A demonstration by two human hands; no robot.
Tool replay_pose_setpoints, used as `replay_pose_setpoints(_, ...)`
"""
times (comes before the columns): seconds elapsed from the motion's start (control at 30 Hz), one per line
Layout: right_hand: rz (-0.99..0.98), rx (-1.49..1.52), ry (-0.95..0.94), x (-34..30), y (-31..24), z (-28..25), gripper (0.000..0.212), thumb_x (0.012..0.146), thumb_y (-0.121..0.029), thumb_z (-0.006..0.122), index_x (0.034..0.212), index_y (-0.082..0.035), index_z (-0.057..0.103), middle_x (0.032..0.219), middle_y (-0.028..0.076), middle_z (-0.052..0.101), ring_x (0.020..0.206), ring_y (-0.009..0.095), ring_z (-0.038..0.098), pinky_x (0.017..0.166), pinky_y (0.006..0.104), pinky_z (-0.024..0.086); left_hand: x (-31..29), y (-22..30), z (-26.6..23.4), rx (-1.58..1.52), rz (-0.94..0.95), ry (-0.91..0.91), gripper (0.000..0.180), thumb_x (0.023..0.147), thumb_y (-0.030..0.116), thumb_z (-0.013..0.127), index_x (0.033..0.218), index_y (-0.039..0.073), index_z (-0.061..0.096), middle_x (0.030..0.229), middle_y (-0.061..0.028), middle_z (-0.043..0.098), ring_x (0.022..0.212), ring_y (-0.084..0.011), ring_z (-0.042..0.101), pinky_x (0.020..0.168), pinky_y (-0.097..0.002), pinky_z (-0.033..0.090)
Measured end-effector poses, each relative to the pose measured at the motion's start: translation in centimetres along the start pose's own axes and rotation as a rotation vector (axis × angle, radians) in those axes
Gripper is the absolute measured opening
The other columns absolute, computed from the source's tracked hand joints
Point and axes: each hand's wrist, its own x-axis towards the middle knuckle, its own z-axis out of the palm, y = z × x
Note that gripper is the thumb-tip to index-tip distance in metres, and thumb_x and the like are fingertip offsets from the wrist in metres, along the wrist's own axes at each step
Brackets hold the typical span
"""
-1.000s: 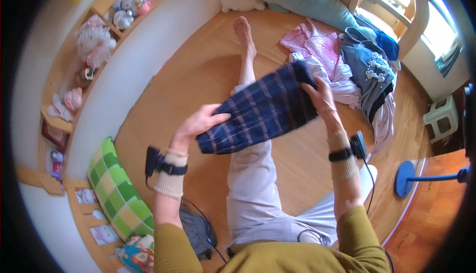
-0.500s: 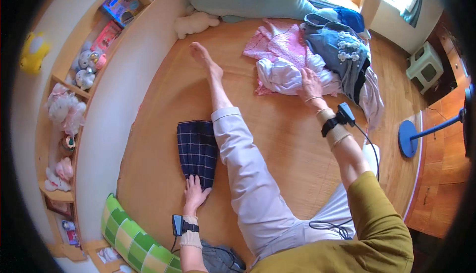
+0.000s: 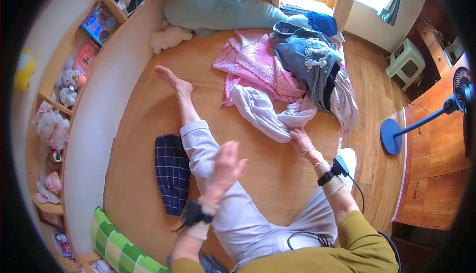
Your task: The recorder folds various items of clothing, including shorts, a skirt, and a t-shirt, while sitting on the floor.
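My right hand (image 3: 301,142) is closed on the near edge of a white garment (image 3: 258,114), which stretches back from it toward the clothes pile. Beside that garment lie a pink patterned cloth (image 3: 258,65) and a blue denim garment (image 3: 302,50) with white flower-like trim. My left hand (image 3: 225,171) is above my left trouser leg, somewhat blurred, its fingers stretched out and nothing in it. A folded navy checked cloth (image 3: 172,174) lies flat on the mat to the left of that leg, apart from both hands.
I sit on a tan mat (image 3: 134,159). A long pale-blue plush (image 3: 218,10) and a white plush (image 3: 168,38) rest at the back. A green checked pillow (image 3: 121,245) and toy shelves (image 3: 54,99) are on the left. A blue fan (image 3: 391,136) and a stool (image 3: 405,65) stand right.
My left hand has left the navy checked cloth and moved up and right over my leg. My right hand has drawn the white garment toward me, uncovering more of the pink cloth.
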Motion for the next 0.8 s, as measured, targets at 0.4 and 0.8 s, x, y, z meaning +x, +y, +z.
replay_pose_setpoints(0.4,0.565,0.459,0.377,2.1,6.9,-8.7,0.042,0.077,-0.013,0.061,0.119,-0.012,0.052,0.101,0.016,0.057,0.092,0.027,0.057,0.081,0.0359,0.046,14.7,7.1,16.1,0.092,-0.019,-0.162,0.069,0.076,0.036,0.064,0.126,-0.003,0.036,0.097,-0.0189,0.06,0.096,-0.0327,0.057,0.082,-0.0468,0.043)
replay_pose_setpoints(0.8,0.691,-0.034,0.031,9.0,9.2,-10.9,0.075,0.066,-0.034,0.069,0.133,-0.019,0.039,0.118,0.028,0.045,0.108,0.041,0.049,0.091,0.0421,0.042,1.9,12.0,11.4,-0.319,-0.048,-0.437,0.026,0.076,0.014,0.053,0.092,-0.005,0.051,0.074,-0.0256,0.059,0.064,-0.0385,0.062,0.056,-0.0435,0.05)
